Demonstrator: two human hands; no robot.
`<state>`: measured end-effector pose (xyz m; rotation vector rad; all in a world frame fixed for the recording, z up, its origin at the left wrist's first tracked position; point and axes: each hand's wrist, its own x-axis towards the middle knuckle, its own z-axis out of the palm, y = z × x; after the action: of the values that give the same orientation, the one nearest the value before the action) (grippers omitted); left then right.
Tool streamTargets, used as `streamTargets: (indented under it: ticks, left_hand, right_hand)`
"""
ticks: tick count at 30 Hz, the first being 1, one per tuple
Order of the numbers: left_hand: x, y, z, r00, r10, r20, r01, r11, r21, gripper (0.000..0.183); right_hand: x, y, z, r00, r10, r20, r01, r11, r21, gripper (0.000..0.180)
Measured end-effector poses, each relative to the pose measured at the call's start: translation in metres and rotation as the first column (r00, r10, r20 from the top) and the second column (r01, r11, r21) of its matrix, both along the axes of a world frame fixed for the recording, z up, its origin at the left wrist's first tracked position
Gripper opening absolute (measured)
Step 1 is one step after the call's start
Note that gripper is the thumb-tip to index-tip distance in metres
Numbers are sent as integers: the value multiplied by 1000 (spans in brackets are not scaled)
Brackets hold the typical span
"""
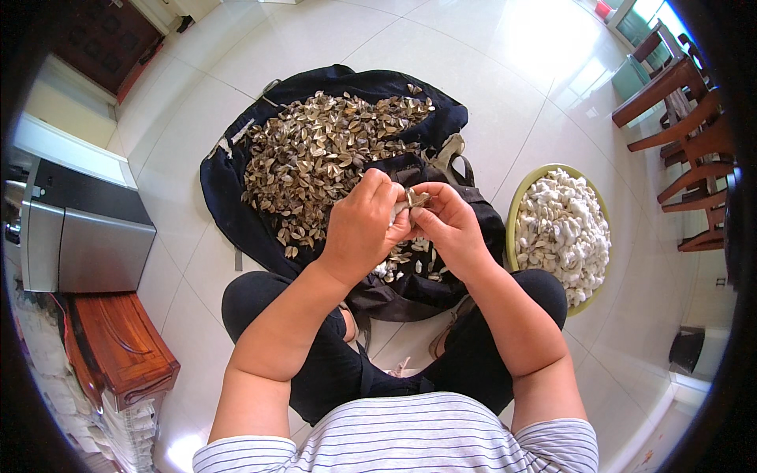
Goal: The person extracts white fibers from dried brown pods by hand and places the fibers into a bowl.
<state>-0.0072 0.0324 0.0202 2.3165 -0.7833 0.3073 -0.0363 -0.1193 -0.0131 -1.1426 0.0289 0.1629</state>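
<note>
My left hand (364,222) and my right hand (452,227) meet above the front of a dark cloth (222,195) spread on the floor. Between the right fingertips is a dry brown boll husk (419,198). Pinched in the left fingers is a white tuft of what looks like cotton (396,213), partly hidden by the hand. A broad heap of brown, split boll husks (322,145) covers the cloth beyond my left hand. Under my wrists lie loose white and pale bits (387,269).
To the right stands a yellow-green basin (513,207) heaped with white cotton-like tufts (565,236). Wooden chairs (692,142) are at the far right. A grey metallic appliance (97,251) and a reddish wooden cabinet (121,340) stand at the left. Pale tiles (473,77) surround the cloth.
</note>
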Motion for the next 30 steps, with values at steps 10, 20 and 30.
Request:
streamTargets:
  ticks: [10, 20, 30]
  left_hand:
    - [3, 1, 1, 926, -46, -375, -100, 927, -361, 10]
    - [6, 7, -8, 566, -293, -771, -364, 750, -552, 16]
    - [6, 2, -5, 683, -103, -723, -286, 873, -395, 25]
  right_hand:
    - [7, -10, 0, 990, -87, -112, 89, 996, 20, 17]
    - [4, -9, 4, 995, -66, -78, 75, 991, 114, 20]
    - [2, -9, -2, 996, -59, -66, 65, 993, 99, 23]
